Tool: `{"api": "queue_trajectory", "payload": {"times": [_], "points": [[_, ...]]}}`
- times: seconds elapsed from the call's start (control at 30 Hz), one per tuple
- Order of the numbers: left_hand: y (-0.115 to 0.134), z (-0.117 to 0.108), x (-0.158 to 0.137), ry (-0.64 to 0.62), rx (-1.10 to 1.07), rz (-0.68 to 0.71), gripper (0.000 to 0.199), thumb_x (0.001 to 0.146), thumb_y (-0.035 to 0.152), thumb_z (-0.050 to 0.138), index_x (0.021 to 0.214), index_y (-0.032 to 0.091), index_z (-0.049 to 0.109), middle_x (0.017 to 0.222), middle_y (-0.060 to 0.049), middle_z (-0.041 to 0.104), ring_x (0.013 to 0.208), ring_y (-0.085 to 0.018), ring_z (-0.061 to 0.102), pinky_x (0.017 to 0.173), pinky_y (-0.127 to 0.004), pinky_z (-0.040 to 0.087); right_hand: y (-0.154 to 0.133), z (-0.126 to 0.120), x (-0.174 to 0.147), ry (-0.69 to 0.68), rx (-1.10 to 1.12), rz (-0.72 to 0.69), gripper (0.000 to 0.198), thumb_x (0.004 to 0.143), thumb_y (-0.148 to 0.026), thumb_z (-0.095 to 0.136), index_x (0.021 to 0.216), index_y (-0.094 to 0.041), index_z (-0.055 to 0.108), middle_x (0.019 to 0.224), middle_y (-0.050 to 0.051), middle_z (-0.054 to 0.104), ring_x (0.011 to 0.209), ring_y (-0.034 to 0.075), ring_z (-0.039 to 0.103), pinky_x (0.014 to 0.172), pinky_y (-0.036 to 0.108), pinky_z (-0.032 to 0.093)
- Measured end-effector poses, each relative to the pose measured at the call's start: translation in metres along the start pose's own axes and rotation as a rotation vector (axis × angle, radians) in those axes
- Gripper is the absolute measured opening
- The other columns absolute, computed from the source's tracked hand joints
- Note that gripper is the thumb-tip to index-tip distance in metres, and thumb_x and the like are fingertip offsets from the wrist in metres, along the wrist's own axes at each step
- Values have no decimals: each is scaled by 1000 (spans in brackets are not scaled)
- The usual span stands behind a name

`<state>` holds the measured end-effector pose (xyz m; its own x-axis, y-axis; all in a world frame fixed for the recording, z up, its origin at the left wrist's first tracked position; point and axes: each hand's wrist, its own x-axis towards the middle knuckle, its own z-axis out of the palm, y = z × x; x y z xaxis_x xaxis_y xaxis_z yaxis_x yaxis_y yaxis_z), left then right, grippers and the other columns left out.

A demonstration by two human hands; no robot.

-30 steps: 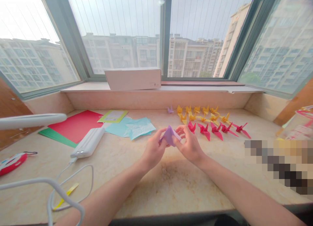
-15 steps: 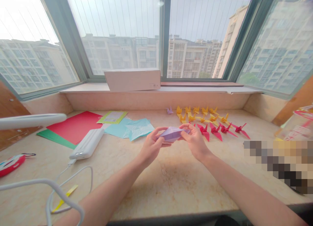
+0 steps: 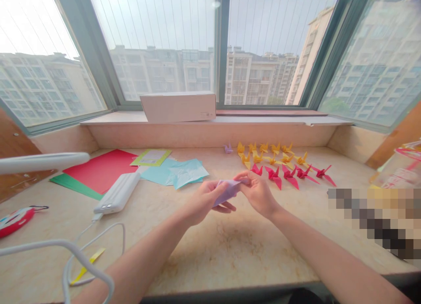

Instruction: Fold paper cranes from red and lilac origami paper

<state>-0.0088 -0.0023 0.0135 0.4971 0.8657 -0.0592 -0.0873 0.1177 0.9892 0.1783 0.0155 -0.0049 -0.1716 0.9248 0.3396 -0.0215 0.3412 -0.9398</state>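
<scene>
A folded piece of purple origami paper [image 3: 226,192] is held above the counter between both hands. My left hand [image 3: 208,201] grips its near left part, thumb on top and fingers beneath. At the upper right corner, my right hand [image 3: 256,190] pinches the paper between thumb and fingers. Just beyond the right hand stand rows of folded paper cranes: yellow cranes [image 3: 272,161], red cranes [image 3: 290,177] and one purple crane [image 3: 228,148]. Light blue paper sheets [image 3: 158,174] lie behind the left hand, one of them creased.
On the left lie red paper [image 3: 101,170], green paper [image 3: 74,186], a yellow-green packet [image 3: 151,158] and a white power bank [image 3: 118,193] with a cable [image 3: 66,269]. A white box [image 3: 179,109] rests on the sill. A clear plastic container [image 3: 399,168] stands at right.
The purple paper has tilted, its left end swinging down towards me. My left hand has moved lower with it, and my right hand now pinches the upper right corner.
</scene>
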Motion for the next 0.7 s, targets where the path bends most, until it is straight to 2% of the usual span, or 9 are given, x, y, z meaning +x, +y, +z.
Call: {"api": "queue_trajectory", "payload": {"times": [0.13,0.3,0.43,0.57,0.7], "points": [[-3,2,2,16,31,28,46,88,55,58,104,15,71,105,-14,74,68,-19,73,64,-27,57,-7,-4,4,-45,203,125,30,76,-30,72,102,-19,61,70,-1,73,57,17,66,63,34,56],[-5,0,4,9,73,100,47,91,56,53,94,13,72,65,-8,71,55,-16,67,56,-25,51,-10,-9,6,-105,327,170,34,84,-43,65,105,-17,65,78,4,73,67,19,69,72,38,56],[-4,0,4,-5,112,122,48,92,54,51,96,11,72,61,-7,68,51,-14,61,54,-24,44,-11,-9,5,-93,161,99,41,85,-52,64,104,-16,68,75,4,72,66,17,67,74,36,55],[0,3,0,-67,137,99,46,91,54,53,97,12,72,60,-6,66,50,-14,57,52,-24,38,-10,-6,5,18,-31,50,38,80,-53,69,88,-16,72,71,4,71,64,17,63,63,31,53],[6,6,-5,-129,221,81,48,93,53,48,102,13,71,58,-4,63,49,-12,49,52,-24,33,-5,-5,4,103,-113,8,37,81,-53,67,87,-17,72,71,4,71,66,18,64,61,30,52]]}}
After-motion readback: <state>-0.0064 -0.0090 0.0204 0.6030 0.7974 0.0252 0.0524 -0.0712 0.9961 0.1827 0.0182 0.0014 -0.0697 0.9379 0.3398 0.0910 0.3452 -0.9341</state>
